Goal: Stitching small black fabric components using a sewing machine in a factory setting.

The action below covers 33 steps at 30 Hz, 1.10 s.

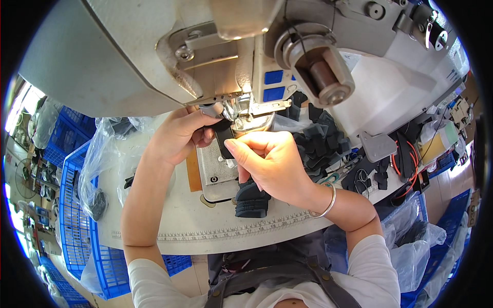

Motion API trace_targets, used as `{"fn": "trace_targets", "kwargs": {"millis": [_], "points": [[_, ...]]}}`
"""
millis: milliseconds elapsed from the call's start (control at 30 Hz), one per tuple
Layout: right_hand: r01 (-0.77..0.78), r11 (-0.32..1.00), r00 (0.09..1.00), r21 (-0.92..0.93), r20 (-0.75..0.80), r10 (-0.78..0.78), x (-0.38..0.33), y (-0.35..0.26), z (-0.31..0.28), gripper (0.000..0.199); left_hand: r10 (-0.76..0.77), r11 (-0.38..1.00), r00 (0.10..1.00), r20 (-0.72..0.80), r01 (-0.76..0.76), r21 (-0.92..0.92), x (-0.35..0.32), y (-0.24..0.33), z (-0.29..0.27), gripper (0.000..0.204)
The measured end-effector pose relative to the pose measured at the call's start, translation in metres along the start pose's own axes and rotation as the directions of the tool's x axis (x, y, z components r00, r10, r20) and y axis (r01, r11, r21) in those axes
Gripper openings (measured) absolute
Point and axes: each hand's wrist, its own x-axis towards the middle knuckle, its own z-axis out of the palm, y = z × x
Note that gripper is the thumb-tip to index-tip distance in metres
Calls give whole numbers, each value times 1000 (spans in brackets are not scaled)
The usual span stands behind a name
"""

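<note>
Under the head of a sewing machine (215, 61), a small black fabric piece (224, 137) lies at the needle area. My left hand (181, 134) pinches its left upper part, fingers closed close to the presser foot (232, 109). From the right, my right hand (272, 161) grips the lower right edge between thumb and fingers. The metal bed plate (215, 172) shows beneath. A stack of dark fabric pieces (251, 200) sits just below my right hand. Behind that hand, a pile of similar dark pieces (321, 141) spreads beside the machine.
A ruler strip (241, 233) runs along the table's front edge. Blue crates (77, 215) with clear plastic bags (97, 169) stand at left. At right are scissors (331, 177), an orange cord (413, 169) and more bags (411, 246). A thread bobbin case (323, 77) juts out above.
</note>
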Motion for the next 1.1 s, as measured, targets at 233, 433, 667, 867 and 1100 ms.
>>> {"fn": "trace_targets", "kwargs": {"millis": [233,433,667,867,1100], "points": [[0,1000,1000,12,9,0,-1,-2,0,29,4,1000,998,-55,-4,-4,0,1,0,7],[-35,999,999,16,14,35,-4,1,0,26,-15,998,1000,-9,15,64,1,2,-2,9],[-26,999,1000,32,7,26,-7,0,1,27,66,981,998,-7,-63,181,-8,4,7,15],[-36,986,991,-160,122,55,-16,-7,-30,21,337,700,926,-171,-125,703,-37,5,-26,27],[-51,897,991,-439,-133,-9,-46,28,-97,14,399,281,810,-429,338,898,-132,-87,-201,29]]}}
